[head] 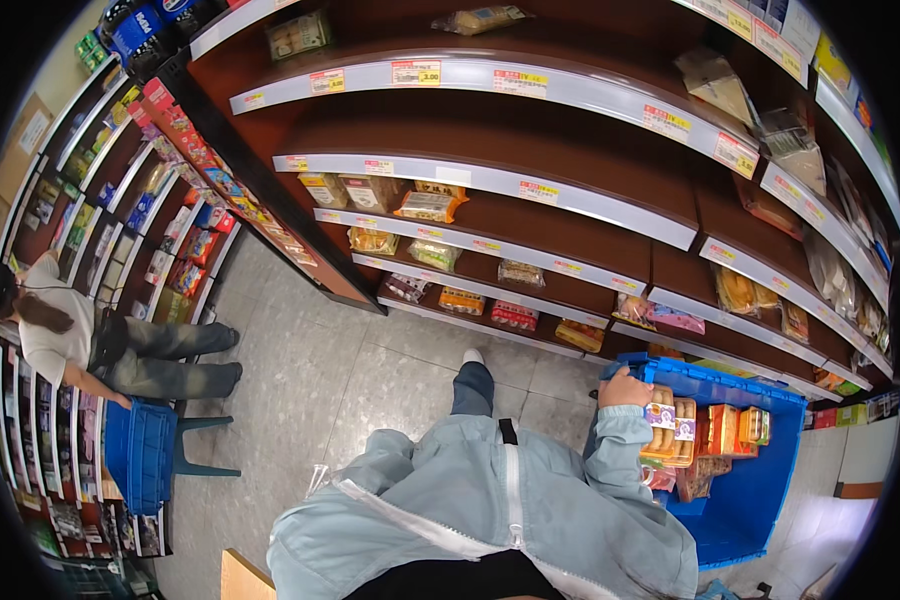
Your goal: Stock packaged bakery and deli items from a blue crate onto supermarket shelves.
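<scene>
My right hand [624, 389] grips the near corner of a blue plastic crate [776, 510] at my right side. Inside the crate lie clear trays of round pastries [671, 427], an orange-red packaged item [726, 429] and several other food packs, bunched towards the shelf side. My left hand is out of view; only the grey-blue jacket [450, 480] shows on that side. Before me stands a brown shelf unit [480, 135] with white price-tag rails. Its lower tiers hold packs of bread [427, 205], a red-patterned pack [514, 315] and an orange pack [462, 300].
At the left a person [60, 322] stands beside another shelf wall, one hand on a blue crate [139, 457] on a stool [206, 446]. A rack of small colourful packets [217, 180] closes the shelf's left end. A wooden edge [244, 576] shows at lower left.
</scene>
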Demonstrator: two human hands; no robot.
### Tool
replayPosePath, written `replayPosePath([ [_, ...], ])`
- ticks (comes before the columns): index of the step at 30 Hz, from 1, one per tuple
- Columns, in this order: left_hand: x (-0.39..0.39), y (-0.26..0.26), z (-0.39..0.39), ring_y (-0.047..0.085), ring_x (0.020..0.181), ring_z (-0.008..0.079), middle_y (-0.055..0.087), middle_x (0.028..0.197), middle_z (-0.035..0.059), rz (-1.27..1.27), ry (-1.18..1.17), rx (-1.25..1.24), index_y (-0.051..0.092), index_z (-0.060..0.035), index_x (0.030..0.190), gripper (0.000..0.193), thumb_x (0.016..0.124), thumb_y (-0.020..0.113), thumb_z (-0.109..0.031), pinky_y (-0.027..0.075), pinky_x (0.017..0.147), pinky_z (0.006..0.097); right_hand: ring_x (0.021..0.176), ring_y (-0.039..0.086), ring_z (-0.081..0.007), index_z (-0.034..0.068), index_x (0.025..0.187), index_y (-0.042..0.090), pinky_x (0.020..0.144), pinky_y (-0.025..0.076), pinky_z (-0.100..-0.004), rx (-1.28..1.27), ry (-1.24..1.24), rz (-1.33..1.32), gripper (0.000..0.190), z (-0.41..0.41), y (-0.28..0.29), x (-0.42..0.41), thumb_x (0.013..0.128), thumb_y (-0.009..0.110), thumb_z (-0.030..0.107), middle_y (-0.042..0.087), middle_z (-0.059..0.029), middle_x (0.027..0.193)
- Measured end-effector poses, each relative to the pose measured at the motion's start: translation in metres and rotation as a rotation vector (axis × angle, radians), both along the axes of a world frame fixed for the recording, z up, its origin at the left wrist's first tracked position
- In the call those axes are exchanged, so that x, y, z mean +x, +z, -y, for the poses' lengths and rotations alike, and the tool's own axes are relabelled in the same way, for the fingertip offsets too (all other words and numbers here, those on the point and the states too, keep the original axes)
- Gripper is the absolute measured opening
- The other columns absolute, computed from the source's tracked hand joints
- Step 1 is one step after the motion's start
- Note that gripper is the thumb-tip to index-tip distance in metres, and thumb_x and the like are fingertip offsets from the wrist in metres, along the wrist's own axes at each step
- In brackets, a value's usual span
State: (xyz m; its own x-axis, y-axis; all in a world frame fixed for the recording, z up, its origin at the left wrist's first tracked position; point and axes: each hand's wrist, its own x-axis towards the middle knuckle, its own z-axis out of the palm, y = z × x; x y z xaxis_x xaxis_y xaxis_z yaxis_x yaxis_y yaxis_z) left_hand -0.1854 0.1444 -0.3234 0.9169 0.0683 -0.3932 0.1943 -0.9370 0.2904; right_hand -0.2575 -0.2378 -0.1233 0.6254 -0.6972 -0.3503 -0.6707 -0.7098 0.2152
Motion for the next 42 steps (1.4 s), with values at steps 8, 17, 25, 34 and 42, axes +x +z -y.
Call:
replayPosePath([
  [8, 0.044, -0.011, 0.003, 0.054, 0.087, 0.0325, 0.057, 0.089, 0.0192, 0.104, 0.080, -0.099, 0.052, -0.0031, 0.097, 0.038, 0.070, 0.056, -0.029, 0.041, 0.079, 0.0415, 0.110, 0.029, -0.0500, 0.010, 0.112, 0.046, 0.088, 0.019, -0.0580, -0.029, 0.000, -0.085, 0.036, -0.002, -0.006, -0.007, 0.081, 0.039, 0.028, 0.028, -0.0367, 0.119],
  [17, 0.222, 0.223, 0.024, 0.055, 0.066, 0.0181, 0.059, 0.076, 0.0050, 1.107, 0.174, -0.708, 0.057, -0.0077, 0.082, 0.010, 0.072, 0.056, -0.011, 0.044, 0.060, 0.0295, 0.113, 0.025, -0.0486, 0.009, 0.114, 0.044, 0.090, 0.019, -0.0571, -0.063, -0.108, -0.161, 0.038, -0.008, -0.023, 0.012, 0.082, 0.037, 0.027, 0.023, -0.0349, 0.123],
  [25, 0.325, 0.440, -0.025, 0.057, 0.069, 0.0117, 0.057, 0.077, 0.0058, 1.512, -0.129, -0.929, 0.056, -0.0009, 0.081, 0.011, 0.074, 0.048, 0.000, 0.046, 0.065, 0.0241, 0.109, 0.034, -0.0443, 0.012, 0.103, 0.051, 0.080, 0.040, -0.0459, -0.054, -0.384, 0.077, 0.052, -0.012, -0.012, 0.020, 0.066, 0.059, 0.047, 0.026, -0.0369, 0.119],
  [34, 0.508, 0.484, -0.072, 0.056, 0.070, 0.0142, 0.057, 0.080, 0.0067, 1.585, -0.182, -0.732, 0.056, -0.0017, 0.082, 0.012, 0.072, 0.050, -0.003, 0.045, 0.065, 0.0236, 0.100, 0.047, -0.0334, 0.002, 0.105, 0.051, 0.085, 0.037, -0.0347, 0.446, -0.466, 0.402, 0.048, -0.085, -0.013, 0.009, 0.071, 0.053, 0.037, 0.051, -0.0221, 0.104],
  [42, 0.649, 0.504, -0.085, 0.044, 0.102, 0.0313, 0.042, 0.113, 0.0185, 1.093, 0.051, -0.545, 0.040, -0.0029, 0.114, 0.066, 0.059, 0.068, -0.029, 0.035, 0.090, 0.0342, 0.102, 0.047, -0.0318, 0.004, 0.107, 0.051, 0.087, 0.035, -0.0341, 0.587, -0.503, 0.309, 0.049, -0.159, -0.011, 0.047, 0.072, 0.051, 0.037, 0.051, -0.0207, 0.106],
])
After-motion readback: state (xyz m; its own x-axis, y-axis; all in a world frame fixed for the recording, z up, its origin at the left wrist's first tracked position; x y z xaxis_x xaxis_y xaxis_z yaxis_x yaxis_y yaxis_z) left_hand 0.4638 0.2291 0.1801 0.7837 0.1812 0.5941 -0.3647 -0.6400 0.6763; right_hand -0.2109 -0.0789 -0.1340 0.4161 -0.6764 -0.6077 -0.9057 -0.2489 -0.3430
